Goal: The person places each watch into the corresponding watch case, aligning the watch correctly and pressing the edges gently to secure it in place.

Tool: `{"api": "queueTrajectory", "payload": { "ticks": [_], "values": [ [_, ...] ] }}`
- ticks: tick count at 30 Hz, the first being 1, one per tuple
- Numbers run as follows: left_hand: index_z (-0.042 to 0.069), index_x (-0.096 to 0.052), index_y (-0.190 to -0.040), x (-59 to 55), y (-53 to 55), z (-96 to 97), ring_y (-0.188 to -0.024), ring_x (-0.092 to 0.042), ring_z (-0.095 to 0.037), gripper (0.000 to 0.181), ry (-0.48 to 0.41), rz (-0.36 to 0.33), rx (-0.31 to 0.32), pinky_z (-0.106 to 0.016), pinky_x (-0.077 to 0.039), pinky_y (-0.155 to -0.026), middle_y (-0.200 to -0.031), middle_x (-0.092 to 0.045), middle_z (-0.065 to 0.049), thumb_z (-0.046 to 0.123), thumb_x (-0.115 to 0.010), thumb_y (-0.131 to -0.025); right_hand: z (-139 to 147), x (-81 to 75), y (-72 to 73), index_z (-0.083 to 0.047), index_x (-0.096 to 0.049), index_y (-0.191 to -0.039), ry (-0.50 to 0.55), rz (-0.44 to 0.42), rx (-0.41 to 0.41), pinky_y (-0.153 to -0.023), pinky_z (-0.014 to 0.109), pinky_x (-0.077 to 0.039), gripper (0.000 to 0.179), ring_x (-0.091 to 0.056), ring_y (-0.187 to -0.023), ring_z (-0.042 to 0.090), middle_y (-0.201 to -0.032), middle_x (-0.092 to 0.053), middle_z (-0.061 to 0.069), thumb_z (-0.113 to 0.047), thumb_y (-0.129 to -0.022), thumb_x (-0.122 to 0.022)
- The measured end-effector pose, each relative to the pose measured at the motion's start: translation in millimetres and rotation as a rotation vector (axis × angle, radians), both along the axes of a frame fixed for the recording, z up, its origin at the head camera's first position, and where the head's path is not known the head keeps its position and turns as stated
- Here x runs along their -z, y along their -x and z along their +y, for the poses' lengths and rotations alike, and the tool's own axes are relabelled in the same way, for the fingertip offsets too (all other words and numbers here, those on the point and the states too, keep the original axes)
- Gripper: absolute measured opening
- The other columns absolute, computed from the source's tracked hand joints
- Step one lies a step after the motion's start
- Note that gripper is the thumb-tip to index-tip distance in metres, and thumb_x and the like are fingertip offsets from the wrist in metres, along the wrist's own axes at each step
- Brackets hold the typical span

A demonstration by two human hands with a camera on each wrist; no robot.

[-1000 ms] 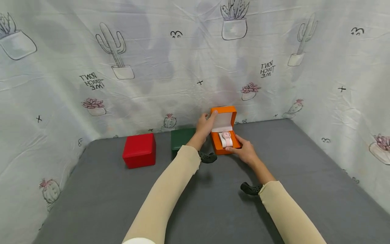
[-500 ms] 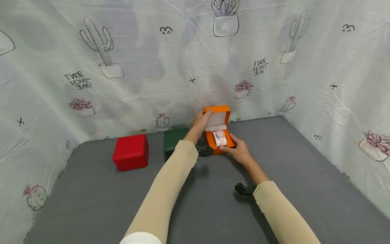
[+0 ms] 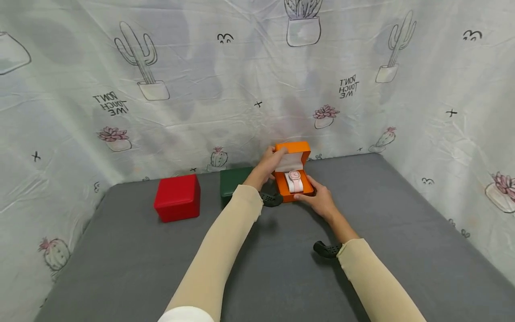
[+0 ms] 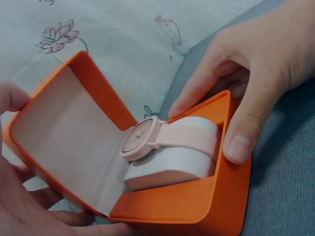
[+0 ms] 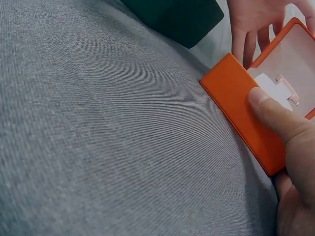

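An orange watch box stands with its lid raised at the back of the table. Inside, a pink wristwatch is wrapped round a white cushion. My left hand holds the lid by its left side, thumb on the rim and fingers behind, as the left wrist view shows. Gripping the base at its front right corner is my right hand. Its thumb presses the front wall, and the other fingers lie along the right side.
Just left of the orange box sits a closed green box, partly hidden by my left forearm. A closed red box stands farther left. Behind the grey table hangs a white printed curtain.
The lid leans slightly farther forward, with the left hand still on it. The right hand keeps its grip on the base. The head view has shifted a little.
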State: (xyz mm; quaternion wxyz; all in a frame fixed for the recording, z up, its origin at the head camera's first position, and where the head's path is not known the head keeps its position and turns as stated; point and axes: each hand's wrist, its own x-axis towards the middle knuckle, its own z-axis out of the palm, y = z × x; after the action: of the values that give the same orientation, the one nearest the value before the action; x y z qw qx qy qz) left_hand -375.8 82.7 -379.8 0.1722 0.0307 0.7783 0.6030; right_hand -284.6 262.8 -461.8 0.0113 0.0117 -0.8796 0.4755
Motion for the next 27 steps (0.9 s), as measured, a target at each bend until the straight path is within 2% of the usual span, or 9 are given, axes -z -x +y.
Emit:
{"api": "queueTrajectory", "payload": {
  "ticks": [6,9,12,14,18,22,27],
  "values": [
    [0.017,-0.038,-0.131,-9.5,-4.4,-10.4,-0.138,-0.037,-0.036,0.056,-0.018,-0.027,0.116,-0.061,-0.050,-0.091,-0.144,-0.039,-0.010,0.047,-0.060,-0.090,1,-2.6,1.0,-0.008,-0.022,-0.154,0.026,0.019,-0.003,-0.111,0.051,-0.035,0.091,-0.041,-0.137,0.035,-0.153,-0.037,0.019,-0.033,-0.084,-0.075],
    [0.016,-0.040,-0.131,-14.4,-9.1,-14.0,-0.136,-0.040,-0.034,0.053,0.035,-0.022,0.191,-0.059,-0.050,-0.093,-0.143,-0.041,-0.010,0.042,-0.062,-0.091,3,-1.4,0.9,-0.009,-0.024,-0.154,0.063,0.024,-0.011,-0.109,0.050,-0.039,0.089,-0.044,-0.134,0.034,-0.151,-0.039,0.019,-0.031,-0.084,-0.075],
    [0.014,-0.042,-0.133,-17.5,-14.4,-16.2,-0.128,-0.048,-0.033,0.052,0.156,0.054,0.280,-0.058,-0.049,-0.094,-0.141,-0.044,-0.012,0.038,-0.063,-0.092,6,0.4,-0.3,-0.007,-0.025,-0.153,0.079,0.028,-0.020,-0.107,0.050,-0.041,0.087,-0.044,-0.134,0.035,-0.151,-0.038,0.021,-0.029,-0.085,-0.074],
    [0.012,-0.043,-0.134,-18.8,-17.6,-17.7,-0.120,-0.051,-0.031,0.052,0.242,0.124,0.324,-0.052,-0.050,-0.095,-0.140,-0.046,-0.012,0.036,-0.064,-0.092,6,0.9,-1.6,-0.005,-0.025,-0.152,0.082,0.019,-0.020,-0.108,0.050,-0.040,0.087,-0.043,-0.135,0.036,-0.152,-0.036,0.021,-0.030,-0.085,-0.074],
    [0.007,-0.048,-0.128,-18.7,-19.7,-19.5,-0.109,-0.053,-0.026,0.050,0.368,0.241,0.378,-0.039,-0.049,-0.094,-0.131,-0.052,-0.013,0.030,-0.069,-0.090,2,0.1,-4.0,-0.005,-0.027,-0.151,0.068,0.013,-0.021,-0.109,0.050,-0.039,0.086,-0.045,-0.133,0.035,-0.151,-0.038,0.020,-0.033,-0.084,-0.075],
    [0.006,-0.052,-0.123,-20.1,-24.9,-19.3,-0.108,-0.054,-0.025,0.047,0.465,0.325,0.388,-0.036,-0.049,-0.095,-0.126,-0.055,-0.012,0.025,-0.074,-0.086,-1,-1.4,-4.7,-0.006,-0.033,-0.147,0.049,0.025,-0.008,-0.106,0.050,-0.042,0.081,-0.050,-0.125,0.035,-0.144,-0.046,0.019,-0.034,-0.084,-0.075],
    [0.011,-0.052,-0.123,-16.5,-36.2,-16.4,-0.104,-0.055,-0.023,0.049,0.632,0.417,0.379,-0.035,-0.050,-0.091,-0.124,-0.057,-0.009,0.031,-0.075,-0.085,-4,-3.7,-5.9,-0.006,-0.037,-0.143,0.035,0.028,0.014,-0.104,0.050,-0.042,0.076,-0.053,-0.120,0.036,-0.137,-0.052,0.021,-0.030,-0.082,-0.077]
  ]
}}
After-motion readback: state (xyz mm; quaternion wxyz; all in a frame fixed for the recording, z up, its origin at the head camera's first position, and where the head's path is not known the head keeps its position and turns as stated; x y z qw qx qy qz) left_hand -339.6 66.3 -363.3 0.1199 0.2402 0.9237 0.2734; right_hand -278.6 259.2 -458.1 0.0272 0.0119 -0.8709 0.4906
